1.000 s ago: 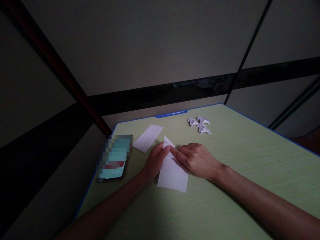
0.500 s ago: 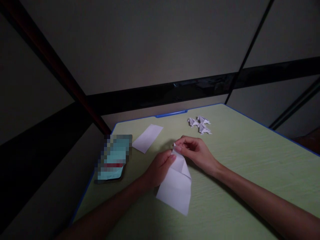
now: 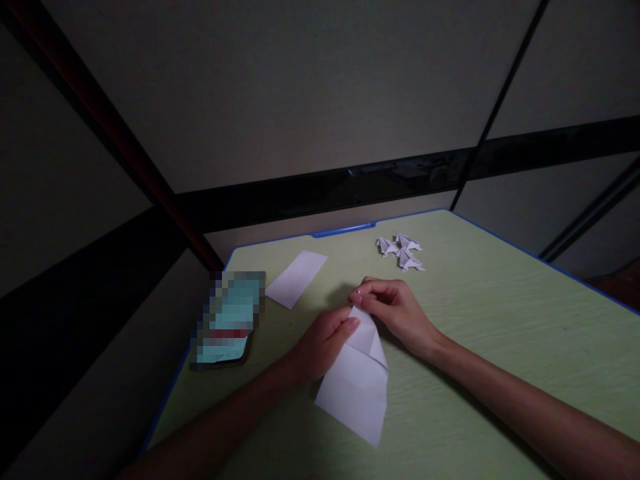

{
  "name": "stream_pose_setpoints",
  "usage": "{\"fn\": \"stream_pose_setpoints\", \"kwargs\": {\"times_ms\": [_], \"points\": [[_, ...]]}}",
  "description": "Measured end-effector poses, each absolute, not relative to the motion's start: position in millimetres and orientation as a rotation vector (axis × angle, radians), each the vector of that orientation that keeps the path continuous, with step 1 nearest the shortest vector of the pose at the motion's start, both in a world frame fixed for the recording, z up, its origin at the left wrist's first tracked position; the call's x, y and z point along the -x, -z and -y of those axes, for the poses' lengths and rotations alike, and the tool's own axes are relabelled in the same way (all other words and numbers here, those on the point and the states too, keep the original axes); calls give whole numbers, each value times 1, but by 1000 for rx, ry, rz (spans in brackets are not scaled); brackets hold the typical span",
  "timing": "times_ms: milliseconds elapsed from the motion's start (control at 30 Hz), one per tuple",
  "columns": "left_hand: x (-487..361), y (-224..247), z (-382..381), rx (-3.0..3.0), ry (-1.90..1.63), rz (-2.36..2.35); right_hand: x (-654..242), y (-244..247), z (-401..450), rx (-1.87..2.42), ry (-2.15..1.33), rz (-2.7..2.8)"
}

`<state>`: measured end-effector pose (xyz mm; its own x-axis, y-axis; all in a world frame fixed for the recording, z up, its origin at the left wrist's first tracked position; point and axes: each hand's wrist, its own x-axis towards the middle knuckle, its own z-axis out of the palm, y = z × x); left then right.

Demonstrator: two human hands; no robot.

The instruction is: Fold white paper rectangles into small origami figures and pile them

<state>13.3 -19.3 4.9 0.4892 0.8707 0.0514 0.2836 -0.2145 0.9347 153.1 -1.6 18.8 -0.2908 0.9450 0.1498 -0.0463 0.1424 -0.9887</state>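
A partly folded sheet of white paper is held between both hands above the table, its wide end toward me and its narrow tip away. My left hand pinches its left edge near the tip, thumb on top. At the narrow end, my right hand has thumb and fingers closed on the tip. A folded flap with a diagonal crease shows on the paper's right side. The fingers beneath the paper are hidden.
Three small folded paper figures lie together at the back. A flat white paper strip lies left of them, beside a phone with a blurred screen. The green table has a blue edge, and dark panels rise behind it.
The folded paper and my left hand have shifted slightly right and toward me. My right thumb now covers more of the tip. The other things stay where they were.
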Motion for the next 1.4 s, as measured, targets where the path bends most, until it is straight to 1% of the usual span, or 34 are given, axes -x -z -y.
{"fn": "stream_pose_setpoints", "kwargs": {"times_ms": [367,667,867,1067,1200,1400], "points": [[-13,-3,18,-1719,-730,-975,-153,-18,0,882,-1256,1531],[-14,-5,19,-1702,-719,-991,-155,-21,2,923,-1189,1607],[-13,0,17,-1608,-688,-939,-154,-17,1,977,-1133,1559],[-15,2,16,-1461,-675,-912,-156,-14,2,1040,-979,1586],[-15,2,16,-1479,-686,-906,-154,-14,4,1071,-870,1640],[-16,2,17,-1504,-677,-939,-152,-10,3,1107,-733,1577]]}}
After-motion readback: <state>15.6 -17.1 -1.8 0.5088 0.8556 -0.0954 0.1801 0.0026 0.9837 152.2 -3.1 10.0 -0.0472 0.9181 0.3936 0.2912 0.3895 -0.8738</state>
